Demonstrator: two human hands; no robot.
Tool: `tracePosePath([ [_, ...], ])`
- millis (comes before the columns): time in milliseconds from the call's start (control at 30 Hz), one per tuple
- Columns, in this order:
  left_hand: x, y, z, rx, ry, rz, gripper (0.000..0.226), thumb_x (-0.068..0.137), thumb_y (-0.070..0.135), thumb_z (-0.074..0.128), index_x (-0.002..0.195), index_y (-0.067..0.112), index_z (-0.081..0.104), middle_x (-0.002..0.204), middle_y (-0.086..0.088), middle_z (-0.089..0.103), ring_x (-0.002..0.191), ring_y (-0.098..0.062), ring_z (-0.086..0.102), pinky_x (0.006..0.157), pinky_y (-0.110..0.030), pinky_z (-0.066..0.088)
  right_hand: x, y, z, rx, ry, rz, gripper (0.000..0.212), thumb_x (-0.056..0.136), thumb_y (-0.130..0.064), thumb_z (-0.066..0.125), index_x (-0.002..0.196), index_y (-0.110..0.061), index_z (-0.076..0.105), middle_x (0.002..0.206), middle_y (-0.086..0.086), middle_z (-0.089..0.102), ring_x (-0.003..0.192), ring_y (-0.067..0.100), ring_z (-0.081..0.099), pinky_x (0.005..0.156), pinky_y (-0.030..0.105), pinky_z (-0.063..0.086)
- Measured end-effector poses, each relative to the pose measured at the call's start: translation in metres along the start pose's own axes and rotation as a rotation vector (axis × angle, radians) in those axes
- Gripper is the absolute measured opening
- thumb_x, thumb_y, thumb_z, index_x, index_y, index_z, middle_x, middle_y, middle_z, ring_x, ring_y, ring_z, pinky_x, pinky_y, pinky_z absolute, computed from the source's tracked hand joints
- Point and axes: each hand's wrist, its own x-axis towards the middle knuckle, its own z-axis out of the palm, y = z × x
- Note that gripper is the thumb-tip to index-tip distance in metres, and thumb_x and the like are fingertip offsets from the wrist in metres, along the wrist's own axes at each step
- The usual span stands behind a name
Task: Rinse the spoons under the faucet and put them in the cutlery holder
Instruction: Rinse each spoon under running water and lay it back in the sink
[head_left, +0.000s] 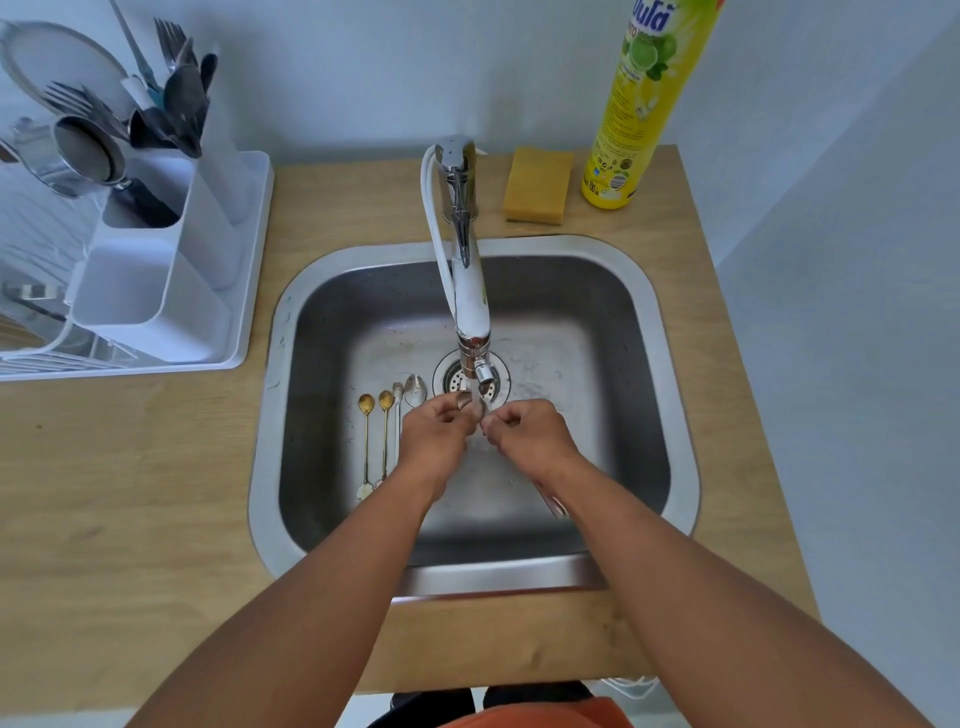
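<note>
- Holding both hands under the faucet (470, 291) outlet, the person keeps a spoon (553, 503) in the stream over the drain so that rinse water falls straight into the sink (644, 291)
- From the head view, the right hand (524, 434) is curled round that spoon; its handle end shows below the wrist, so the long axis runs from the stream back toward the person, bowl end toward the faucet
- The left hand (436, 428) has its fingers curled in at the stream and seems to rub or pinch the bowl end, though splash and blur hide the contact
- Four more spoons wait on the sink floor just left of the hands: two gold spoons (375, 402) and two silver spoons (413, 389), side by side, bowls toward the faucet, handles toward the person, presumably lined up for easy picking
- The cutlery holder (156, 270) stands in the white drying rack on the bench (130, 467) at far left, well apart from the sink, already carrying forks and spoons in its rear compartment
- A yellow sponge (537, 184) and a detergent bottle (641, 104) stand behind the sink
</note>
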Motion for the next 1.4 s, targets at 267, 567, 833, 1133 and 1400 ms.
tracePosePath([
  [267,0.005,0.007,0.003,0.107,0.108,0.029,0.025,0.096,0.043,0.072,0.087,0.020,0.079,0.081,-0.001,0.077,0.072,-0.010,0.067,0.069,-0.031,0.055,0.021,-0.008,-0.018,-0.021,-0.204,-0.058,0.015,0.086,-0.027,0.082,0.076,-0.015,0.080,0.075,-0.002,0.079,0.074,0.008,0.069,0.088,0.035,0.055],
  [567,-0.004,0.007,0.001,0.021,0.080,0.049,0.021,0.083,0.027,0.089,0.093,0.013,0.077,0.088,-0.003,0.080,0.075,-0.009,0.070,0.068,-0.023,0.053,0.029,-0.013,-0.033,-0.097,-0.359,-0.063,0.011,0.083,-0.023,0.085,0.078,-0.013,0.082,0.082,0.000,0.080,0.081,0.002,0.069,0.090,0.024,0.051],
  [833,-0.008,0.013,0.000,-0.036,0.011,-0.094,0.025,0.105,0.037,0.058,0.105,0.023,0.079,0.091,0.009,0.082,0.092,-0.010,0.077,0.076,-0.032,0.054,0.030,-0.006,-0.038,-0.067,-0.346,-0.104,0.008,0.086,-0.007,0.080,0.080,-0.012,0.081,0.080,0.004,0.080,0.074,0.008,0.072,0.088,0.029,0.058],
  [1133,-0.016,-0.003,-0.020,-0.245,-0.193,-0.293,0.034,0.081,0.062,0.073,0.092,0.033,0.086,0.093,0.012,0.077,0.106,-0.016,0.069,0.082,-0.037,0.055,0.029,-0.007,-0.041,-0.160,-0.413,-0.190,0.009,0.089,-0.017,0.080,0.083,-0.023,0.080,0.075,-0.007,0.076,0.071,-0.001,0.067,0.071,0.015,0.053],
  [1400,-0.014,0.017,-0.010,-0.188,-0.042,-0.245,0.047,0.074,0.070,0.079,0.088,0.026,0.084,0.088,0.012,0.081,0.092,-0.015,0.072,0.084,-0.040,0.058,0.029,-0.018,-0.041,-0.209,-0.388,-0.249,0.008,0.091,-0.023,0.079,0.084,-0.024,0.080,0.077,-0.009,0.077,0.072,0.003,0.067,0.078,0.022,0.054],
])
